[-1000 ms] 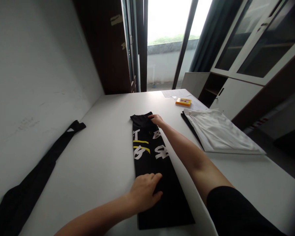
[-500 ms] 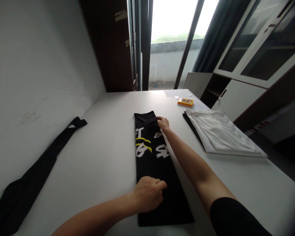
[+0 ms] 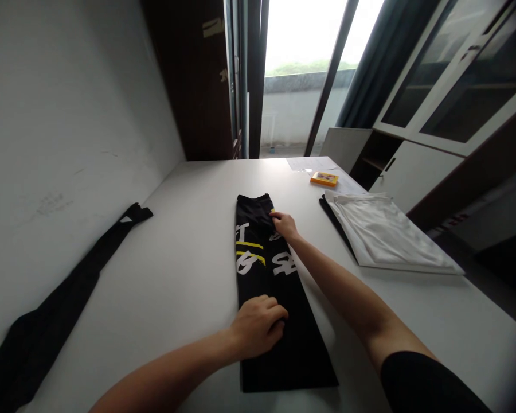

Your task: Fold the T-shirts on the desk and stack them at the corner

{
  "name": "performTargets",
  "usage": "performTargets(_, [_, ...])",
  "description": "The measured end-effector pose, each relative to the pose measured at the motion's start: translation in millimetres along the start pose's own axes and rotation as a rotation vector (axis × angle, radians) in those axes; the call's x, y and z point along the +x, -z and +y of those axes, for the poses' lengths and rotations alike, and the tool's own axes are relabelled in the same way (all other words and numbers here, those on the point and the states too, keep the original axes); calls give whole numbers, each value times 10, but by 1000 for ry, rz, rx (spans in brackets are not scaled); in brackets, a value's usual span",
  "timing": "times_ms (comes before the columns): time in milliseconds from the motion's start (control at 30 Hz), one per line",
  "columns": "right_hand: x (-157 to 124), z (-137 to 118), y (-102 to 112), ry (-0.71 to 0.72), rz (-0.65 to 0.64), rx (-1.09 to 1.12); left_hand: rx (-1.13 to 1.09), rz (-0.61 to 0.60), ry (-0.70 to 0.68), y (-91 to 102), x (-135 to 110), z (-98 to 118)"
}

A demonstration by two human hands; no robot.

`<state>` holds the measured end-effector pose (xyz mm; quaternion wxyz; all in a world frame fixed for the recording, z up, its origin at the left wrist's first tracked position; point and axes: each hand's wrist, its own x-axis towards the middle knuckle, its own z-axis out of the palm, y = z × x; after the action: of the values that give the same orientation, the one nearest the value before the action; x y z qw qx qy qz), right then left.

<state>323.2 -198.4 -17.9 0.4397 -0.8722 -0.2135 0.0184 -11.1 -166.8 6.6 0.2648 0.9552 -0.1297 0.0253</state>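
A black T-shirt (image 3: 275, 358), folded into a long narrow strip, lies flat on the white table. White lettering and yellow stripes are printed across its far half. My right hand (image 3: 284, 225) is at the shirt's far right edge, with thumb and fingers closed on the cloth there. Nearer to me, my left hand (image 3: 258, 326) rests over the near half with its fingers curled in; no cloth can be seen bunched inside them.
Along the left wall lies a long dark garment (image 3: 69, 298). Folded white cloth (image 3: 378, 226) over something black is stacked on the right. A small orange-yellow box (image 3: 324, 179) and paper sheets (image 3: 305, 164) are at the table's (image 3: 189, 241) far end. Cabinets (image 3: 417, 178) stand beyond.
My right hand has slid slightly toward me along the shirt's edge, and the far end lies flatter and narrower. My left hand has shifted a little away from me.
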Motion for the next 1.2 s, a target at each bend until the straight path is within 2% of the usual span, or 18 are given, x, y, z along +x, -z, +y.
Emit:
performTargets(100, [-52, 27, -25, 78, 88, -1, 21, 87, 25, 47, 33, -72])
performTargets(167, [-43, 30, -35, 69, 74, -33, 38, 98, 7, 62, 35, -105])
performTargets(233, [-3, 18, -36, 38, 42, -53, 59, 57, -40, 63, 19, -115])
performTargets(400, [148, 3, -48, 17, 99, -24, 80, -130, -169, 68, -50, -73])
performTargets(600, [279, 56, -111, -155, -125, -81, 50, -233, -226, 183, -107, 42])
performTargets(733, [417, 0, -96, -84, -21, -210, 36, -295, -340, 203, -166, 168])
performTargets(833, [582, -105, -71, -99, 46, -190, 67, -322, -409, 174, -193, 235])
performTargets(900, [692, -190, -69, -118, 43, -194, 96, -320, -428, 149, -198, 249])
performTargets(1100, [799, -352, -160, -109, -244, -517, 190, -210, -408, 1, -172, 195])
performTargets(1200, [754, -354, -211, -115, -284, -573, 236, -186, -440, -89, -145, 161])
